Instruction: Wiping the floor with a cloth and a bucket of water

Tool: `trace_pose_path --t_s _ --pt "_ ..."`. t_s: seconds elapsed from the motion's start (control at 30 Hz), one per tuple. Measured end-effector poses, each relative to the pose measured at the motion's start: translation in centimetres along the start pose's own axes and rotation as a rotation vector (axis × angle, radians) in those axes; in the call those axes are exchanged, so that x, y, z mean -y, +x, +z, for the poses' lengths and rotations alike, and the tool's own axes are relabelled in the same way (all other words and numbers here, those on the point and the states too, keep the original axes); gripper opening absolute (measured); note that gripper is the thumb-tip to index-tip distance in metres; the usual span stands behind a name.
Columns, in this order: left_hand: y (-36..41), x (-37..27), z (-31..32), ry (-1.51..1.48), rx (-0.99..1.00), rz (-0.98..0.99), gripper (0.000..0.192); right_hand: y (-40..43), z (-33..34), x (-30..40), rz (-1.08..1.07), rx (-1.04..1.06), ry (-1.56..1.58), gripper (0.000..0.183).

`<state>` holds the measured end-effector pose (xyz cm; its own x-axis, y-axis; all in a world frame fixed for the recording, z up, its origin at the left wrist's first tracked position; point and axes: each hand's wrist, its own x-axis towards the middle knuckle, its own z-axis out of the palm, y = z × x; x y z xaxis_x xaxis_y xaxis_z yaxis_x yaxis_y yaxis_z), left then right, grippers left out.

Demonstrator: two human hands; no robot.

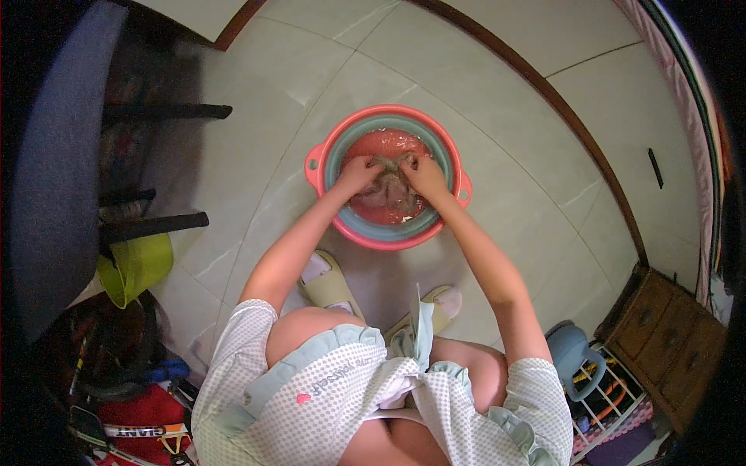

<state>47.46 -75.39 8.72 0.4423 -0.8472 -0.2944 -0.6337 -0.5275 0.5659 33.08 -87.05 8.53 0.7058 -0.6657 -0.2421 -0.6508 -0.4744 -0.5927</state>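
Note:
A round basin (pixel 391 237) with a coral-pink rim and blue-green wall stands on the tiled floor in front of my feet. Its bottom is reddish, and water glints inside. A wet, dark greyish cloth (pixel 389 192) lies crumpled in the water. My left hand (pixel 362 173) grips the cloth's left upper part with curled fingers. On the other side, my right hand (pixel 424 175) pinches its right upper part. Between the two hands a strip of the cloth is bunched. The lower folds spread out in the water below the hands.
Slippers (pixel 332 285) on my feet are close to the basin's near side. A yellow-green bin (pixel 140 265) stands at left by dark furniture legs (pixel 169 226). At right are a wooden drawer unit (pixel 664 332), a white wire basket (pixel 606 396) and a blue-grey plastic item (pixel 571 355).

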Motion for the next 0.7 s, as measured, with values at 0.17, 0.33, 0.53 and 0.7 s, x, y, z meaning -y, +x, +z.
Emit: trace_pose_path --t_s 0.17,0.33,0.53,0.7 --pt "-1.0 -3.0 0.1 -1.319 0.193 -0.428 0.028 -2.6 1.4 4.9 0.192 -0.126 0.845 0.03" --pt "-2.6 -7.1 0.4 -1.133 0.017 -0.483 0.035 -1.5 2.1 5.3 0.185 -0.379 0.814 0.035" --pt "-1.7 -4.9 0.3 -1.164 -0.105 -0.423 0.035 -3.9 3.5 7.6 0.208 -0.26 0.813 0.035" --pt "-2.0 -3.7 -0.7 -1.443 0.284 -0.53 0.031 -1.3 1.0 4.1 0.228 -0.024 0.776 0.035"
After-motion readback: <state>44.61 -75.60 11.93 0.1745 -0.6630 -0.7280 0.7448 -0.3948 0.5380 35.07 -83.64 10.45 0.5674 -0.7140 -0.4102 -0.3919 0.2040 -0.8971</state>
